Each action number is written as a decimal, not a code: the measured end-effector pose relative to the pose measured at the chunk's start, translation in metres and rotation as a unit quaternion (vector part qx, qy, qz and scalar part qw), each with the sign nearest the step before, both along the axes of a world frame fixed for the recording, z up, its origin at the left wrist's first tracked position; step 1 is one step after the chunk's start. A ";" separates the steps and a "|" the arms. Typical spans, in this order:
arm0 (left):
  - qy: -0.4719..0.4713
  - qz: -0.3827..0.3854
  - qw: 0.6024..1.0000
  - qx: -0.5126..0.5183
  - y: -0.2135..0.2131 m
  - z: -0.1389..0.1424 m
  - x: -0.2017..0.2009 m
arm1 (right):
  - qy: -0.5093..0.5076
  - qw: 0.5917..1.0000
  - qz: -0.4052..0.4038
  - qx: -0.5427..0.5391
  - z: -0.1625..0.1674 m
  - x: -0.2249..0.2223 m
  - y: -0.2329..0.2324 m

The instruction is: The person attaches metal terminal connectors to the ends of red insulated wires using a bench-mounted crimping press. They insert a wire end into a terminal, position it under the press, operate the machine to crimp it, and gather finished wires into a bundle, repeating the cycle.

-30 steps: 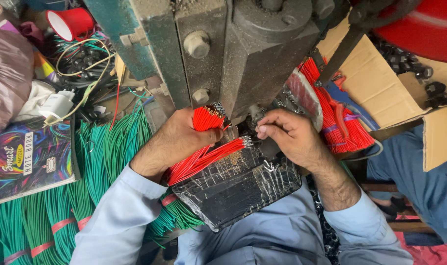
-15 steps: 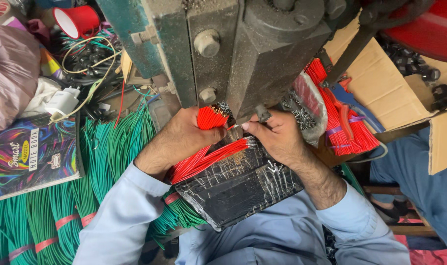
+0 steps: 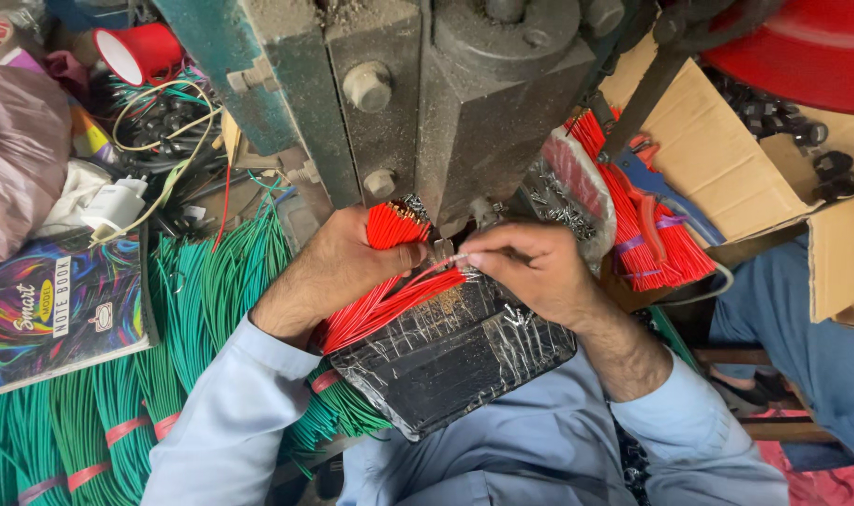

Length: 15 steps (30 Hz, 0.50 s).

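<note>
The left hand [image 3: 338,267] is closed around a bundle of red wires [image 3: 389,281], cut ends up, while the right hand [image 3: 530,272] pinches a single red wire [image 3: 434,270] between thumb and fingertips, its tip at the foot of the grey press [image 3: 464,103] just above both hands. Feeding it well seems to call for a straight wire and fingertips clear of the die. Beyond the right hand, an open cardboard box [image 3: 718,159] holds more banded red wire bundles [image 3: 647,225]; past the left hand lie green wire bundles [image 3: 164,337].
</note>
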State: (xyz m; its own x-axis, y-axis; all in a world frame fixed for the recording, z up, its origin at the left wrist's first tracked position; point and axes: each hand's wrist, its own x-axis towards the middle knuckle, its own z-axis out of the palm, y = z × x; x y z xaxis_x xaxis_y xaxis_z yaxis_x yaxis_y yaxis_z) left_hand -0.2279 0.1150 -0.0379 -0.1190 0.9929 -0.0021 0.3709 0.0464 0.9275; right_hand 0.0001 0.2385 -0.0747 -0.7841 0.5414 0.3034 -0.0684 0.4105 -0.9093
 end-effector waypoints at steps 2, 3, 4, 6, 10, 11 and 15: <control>-0.019 -0.005 1.000 0.004 0.000 -0.001 0.000 | -0.043 0.996 0.015 0.073 0.015 0.020 0.000; -0.030 -0.009 0.999 0.011 0.001 -0.002 0.000 | -0.065 0.992 0.024 0.109 0.020 0.028 0.001; -0.041 -0.013 0.999 0.018 0.001 -0.003 0.000 | -0.110 0.982 0.032 0.152 0.024 0.035 0.001; -0.029 -0.011 0.999 0.019 0.001 -0.004 -0.001 | -0.198 0.950 0.045 0.238 0.027 0.044 0.002; -0.021 -0.020 1.000 0.005 0.001 -0.003 0.000 | -0.178 0.960 0.031 0.212 0.016 0.044 0.003; -0.023 -0.024 0.999 0.019 0.001 -0.003 0.000 | -0.159 0.967 0.029 0.195 0.012 0.042 0.004; -0.032 -0.024 0.999 0.032 0.000 0.000 0.001 | -0.124 0.992 -0.007 -0.005 0.002 0.030 0.008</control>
